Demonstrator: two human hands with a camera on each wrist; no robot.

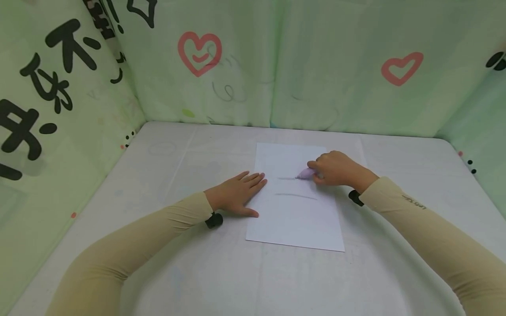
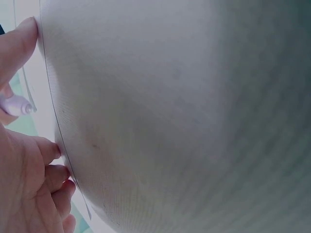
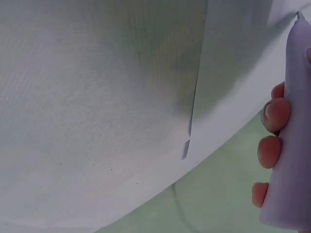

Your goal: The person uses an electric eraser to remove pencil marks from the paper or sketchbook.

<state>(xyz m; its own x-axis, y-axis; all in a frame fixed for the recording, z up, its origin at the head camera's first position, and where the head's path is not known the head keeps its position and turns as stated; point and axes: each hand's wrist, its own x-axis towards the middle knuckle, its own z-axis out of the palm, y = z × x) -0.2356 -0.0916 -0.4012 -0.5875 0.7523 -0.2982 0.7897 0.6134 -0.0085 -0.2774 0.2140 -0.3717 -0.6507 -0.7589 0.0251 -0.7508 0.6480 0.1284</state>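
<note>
A white sheet of paper lies on the grey table, with two faint grey strokes across its middle. My left hand lies flat, fingers straight, pressing the sheet's left edge; its fingers show in the left wrist view. My right hand grips a pale purple pen whose tip touches the paper at the right end of the upper stroke. In the right wrist view the pen stands under my curled fingers, its tip on the paper.
Green fabric walls printed with red hearts and black characters enclose the table on the left, back and right. Bare tabletop lies around the sheet on every side.
</note>
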